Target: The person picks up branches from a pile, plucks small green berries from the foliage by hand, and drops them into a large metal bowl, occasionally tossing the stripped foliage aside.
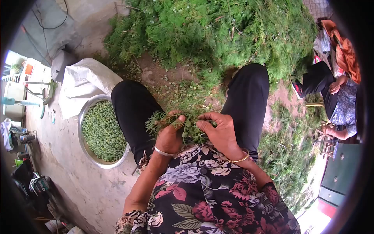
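My left hand is closed around a feathery evergreen sprig, whose leaves stick out on both sides of the fist. Close beside it, my right hand pinches at the sprig's right side with thumb and forefinger. Whether a small cone is also between those fingers is too small to tell. Both hands are above my lap, between my knees. Left of my leg stands a metal basin holding many small round green cones.
A large heap of cut evergreen branches lies ahead, with loose cones scattered before it. A white sack is behind the basin. Another person sits at the right. More greenery covers the floor there.
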`<control>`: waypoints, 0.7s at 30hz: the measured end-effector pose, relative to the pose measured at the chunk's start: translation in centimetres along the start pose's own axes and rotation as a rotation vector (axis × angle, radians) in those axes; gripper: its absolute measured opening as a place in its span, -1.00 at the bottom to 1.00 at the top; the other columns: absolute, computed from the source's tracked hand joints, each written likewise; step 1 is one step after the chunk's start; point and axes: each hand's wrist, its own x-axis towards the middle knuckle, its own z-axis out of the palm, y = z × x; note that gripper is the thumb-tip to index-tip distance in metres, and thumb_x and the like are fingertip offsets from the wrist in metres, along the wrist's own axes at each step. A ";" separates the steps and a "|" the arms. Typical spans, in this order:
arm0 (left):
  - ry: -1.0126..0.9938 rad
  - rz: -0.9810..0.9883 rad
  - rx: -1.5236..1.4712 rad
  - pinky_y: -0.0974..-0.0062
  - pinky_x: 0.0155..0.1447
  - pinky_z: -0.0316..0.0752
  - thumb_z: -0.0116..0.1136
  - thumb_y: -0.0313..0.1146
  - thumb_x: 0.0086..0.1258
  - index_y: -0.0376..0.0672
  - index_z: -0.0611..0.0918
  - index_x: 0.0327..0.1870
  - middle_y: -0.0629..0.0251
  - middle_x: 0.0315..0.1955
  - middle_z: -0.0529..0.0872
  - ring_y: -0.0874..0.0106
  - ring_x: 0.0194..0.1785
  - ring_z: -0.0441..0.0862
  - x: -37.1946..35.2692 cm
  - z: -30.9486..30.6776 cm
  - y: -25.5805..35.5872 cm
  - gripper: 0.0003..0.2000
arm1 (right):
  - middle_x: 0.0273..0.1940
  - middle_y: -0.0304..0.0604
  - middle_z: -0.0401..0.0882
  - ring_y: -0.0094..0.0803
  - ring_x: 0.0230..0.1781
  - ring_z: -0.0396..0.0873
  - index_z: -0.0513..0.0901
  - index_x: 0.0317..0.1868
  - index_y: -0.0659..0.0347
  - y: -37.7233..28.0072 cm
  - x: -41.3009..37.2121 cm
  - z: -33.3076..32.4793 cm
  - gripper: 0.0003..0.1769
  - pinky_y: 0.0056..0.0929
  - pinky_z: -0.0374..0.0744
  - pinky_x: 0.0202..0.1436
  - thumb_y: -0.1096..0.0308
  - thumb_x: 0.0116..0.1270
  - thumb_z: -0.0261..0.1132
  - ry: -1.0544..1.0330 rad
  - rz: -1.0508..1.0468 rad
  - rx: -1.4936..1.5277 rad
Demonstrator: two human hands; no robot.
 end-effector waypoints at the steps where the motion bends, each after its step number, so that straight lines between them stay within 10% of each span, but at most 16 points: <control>1: 0.002 0.001 -0.001 0.54 -0.08 0.35 0.10 -0.44 0.37 -0.19 0.46 -0.13 0.38 -0.30 0.53 0.53 -0.22 0.45 0.0 -0.2 0.0 -0.87 | -0.50 -0.14 0.62 -0.60 -0.52 0.51 0.63 -0.30 0.39 0.1 0.0 0.1 -0.83 -0.57 0.48 -0.44 0.49 0.11 0.39 0.035 -0.021 -0.072; 14: -0.119 -0.065 0.256 0.44 -0.11 0.42 0.19 -0.46 0.29 -0.32 0.56 -0.14 0.25 -0.26 0.58 0.38 -0.16 0.53 1.1 -2.9 -2.4 -0.82 | -0.46 0.02 0.57 -0.20 -0.57 0.53 0.61 -0.30 0.36 0.5 -0.4 0.1 -0.71 -0.42 0.50 -0.48 0.43 -0.05 0.46 0.007 -0.199 -0.317; 16: -0.119 0.004 0.466 0.43 -0.11 0.41 0.20 -0.46 0.28 -0.32 0.57 -0.16 0.26 -0.26 0.58 0.40 -0.15 0.54 0.8 -2.1 -1.6 -0.83 | -0.49 -0.12 0.60 -0.47 -0.52 0.55 0.62 -0.30 0.37 1.2 -0.4 0.2 -0.77 -0.50 0.51 -0.43 0.51 -0.01 0.40 0.021 -0.248 -0.261; 21: 0.150 -0.145 -0.092 0.49 -0.20 0.32 0.25 -0.55 0.23 -0.03 0.39 -0.62 0.52 -0.51 0.44 0.64 -0.36 0.34 0.7 -1.2 -1.7 -0.69 | -0.49 -0.25 0.57 -0.62 -0.55 0.46 0.62 -0.28 0.38 0.2 -0.4 -1.4 -0.85 -0.63 0.37 -0.54 0.55 0.10 0.24 -0.158 0.098 0.159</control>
